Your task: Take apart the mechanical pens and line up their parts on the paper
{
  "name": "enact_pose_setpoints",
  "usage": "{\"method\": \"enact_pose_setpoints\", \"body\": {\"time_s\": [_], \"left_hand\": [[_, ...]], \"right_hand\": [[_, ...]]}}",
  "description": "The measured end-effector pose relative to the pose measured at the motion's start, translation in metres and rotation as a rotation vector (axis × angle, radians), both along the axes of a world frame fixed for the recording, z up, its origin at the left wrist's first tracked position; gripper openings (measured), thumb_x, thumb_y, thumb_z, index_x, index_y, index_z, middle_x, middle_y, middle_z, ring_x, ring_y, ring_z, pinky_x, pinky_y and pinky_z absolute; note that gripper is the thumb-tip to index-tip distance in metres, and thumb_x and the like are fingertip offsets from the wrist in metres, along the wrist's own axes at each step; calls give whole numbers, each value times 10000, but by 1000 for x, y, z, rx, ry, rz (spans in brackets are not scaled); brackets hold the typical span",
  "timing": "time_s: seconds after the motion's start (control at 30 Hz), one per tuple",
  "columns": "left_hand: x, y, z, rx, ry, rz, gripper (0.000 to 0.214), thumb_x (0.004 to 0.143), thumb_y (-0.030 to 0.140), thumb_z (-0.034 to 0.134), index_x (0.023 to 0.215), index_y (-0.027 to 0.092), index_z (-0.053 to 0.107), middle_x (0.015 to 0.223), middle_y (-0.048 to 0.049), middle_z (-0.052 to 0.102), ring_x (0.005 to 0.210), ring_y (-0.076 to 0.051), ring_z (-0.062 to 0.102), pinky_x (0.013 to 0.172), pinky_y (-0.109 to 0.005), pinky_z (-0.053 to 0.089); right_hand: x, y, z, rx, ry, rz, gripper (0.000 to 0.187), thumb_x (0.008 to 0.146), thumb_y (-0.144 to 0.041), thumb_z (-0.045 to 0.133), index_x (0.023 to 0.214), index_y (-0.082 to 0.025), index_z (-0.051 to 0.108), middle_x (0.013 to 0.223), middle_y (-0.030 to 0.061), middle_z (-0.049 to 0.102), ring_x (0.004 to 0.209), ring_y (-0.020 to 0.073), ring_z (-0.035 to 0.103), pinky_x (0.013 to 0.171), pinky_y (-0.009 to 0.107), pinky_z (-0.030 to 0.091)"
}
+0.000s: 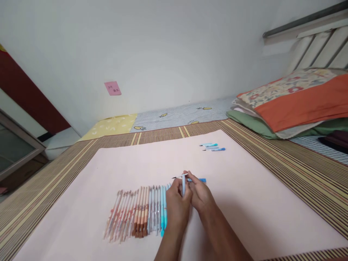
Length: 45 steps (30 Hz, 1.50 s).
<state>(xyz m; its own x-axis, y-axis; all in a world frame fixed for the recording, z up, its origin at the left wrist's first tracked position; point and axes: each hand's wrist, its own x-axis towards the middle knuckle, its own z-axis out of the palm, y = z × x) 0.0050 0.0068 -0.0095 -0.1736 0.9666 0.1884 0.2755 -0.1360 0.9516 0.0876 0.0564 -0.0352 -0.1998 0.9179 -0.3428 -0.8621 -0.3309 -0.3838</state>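
Note:
My left hand [177, 201] is closed around a light blue pen barrel [183, 185], which points up between the thumb and fingers. My right hand [200, 192] touches it from the right, its fingers closed on a slim pen with a thin dark tip and a blue end [201, 180]. That pen lies nearly level, its middle partly covered by the fingers. Left of my hands is a row of pens: pinkish patterned ones [123, 215], peach ones with brown ends [141, 212], clear greyish ones [154, 208] and turquoise ones [162, 210]. My left hand hides the row's right end.
Several loose blue and turquoise pens with thin dark tips [213, 148] lie farther back on the pale pink sheet [130, 163]. Under the sheet is a striped mat [261, 156]. Folded bedding [299, 101] is piled at the right, and a white wall [168, 54] stands behind.

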Motion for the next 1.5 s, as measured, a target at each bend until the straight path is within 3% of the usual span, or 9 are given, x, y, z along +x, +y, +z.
{"method": "enact_pose_setpoints", "body": {"time_s": [0.2,0.33,0.53,0.67,0.83,0.93,1.1,1.33,1.5], "left_hand": [[-14,10,8,-212,-863,-24,369,748,379,772,689,207,451,502,114,321,411,-46,199,419,-214,132],[-25,12,13,-235,-1042,-25,369,653,308,852,738,170,521,501,121,359,383,-16,221,386,-181,133],[-29,12,14,-277,-1192,21,351,648,235,858,706,165,519,485,124,357,353,-7,246,349,-164,176],[-32,14,13,-301,-1269,13,313,685,206,831,705,163,522,483,124,353,344,-8,245,335,-162,177],[-33,17,10,-277,-1239,12,354,668,217,842,673,174,491,479,126,353,347,-9,249,338,-159,177],[-30,16,7,-230,-1138,42,399,646,282,860,648,179,475,466,122,367,345,-9,249,342,-160,175],[-20,12,8,-194,-1054,119,386,618,292,876,648,172,510,465,114,400,368,-16,302,358,-141,202],[-23,13,4,-216,-1114,222,281,655,249,863,846,115,704,599,56,528,465,-34,424,398,-146,290],[-37,18,2,-251,-1122,204,361,712,303,853,975,81,744,543,65,459,452,-37,394,403,-147,293]], "right_hand": [[8,3,-2,-33,71,-174,142,813,-71,683,824,-199,622,769,2,639,529,64,509,430,166,447],[2,2,-4,-9,-22,-212,141,786,-93,725,823,-201,642,768,5,619,551,71,507,449,177,464],[-2,-2,2,70,-155,-275,150,728,-219,822,798,-185,694,730,1,581,555,68,464,443,176,411],[-2,-4,8,87,-199,-275,243,653,-279,874,795,-171,708,699,-9,566,535,60,426,437,176,365],[-6,-11,13,146,-361,54,409,616,-454,880,801,-145,685,579,-65,469,443,28,274,400,177,206],[-12,-18,18,225,-542,174,496,630,-590,828,796,-156,653,577,-76,471,432,32,316,429,191,271],[-20,-21,24,258,-714,216,518,613,-648,785,729,-191,572,580,-68,505,495,90,487,504,230,377],[-15,-17,23,317,-805,211,429,692,-595,718,734,-194,572,548,-79,481,426,61,371,446,215,264],[-5,-16,26,361,-835,258,387,738,-553,695,708,-187,572,549,-78,462,425,43,275,434,212,191]]}}
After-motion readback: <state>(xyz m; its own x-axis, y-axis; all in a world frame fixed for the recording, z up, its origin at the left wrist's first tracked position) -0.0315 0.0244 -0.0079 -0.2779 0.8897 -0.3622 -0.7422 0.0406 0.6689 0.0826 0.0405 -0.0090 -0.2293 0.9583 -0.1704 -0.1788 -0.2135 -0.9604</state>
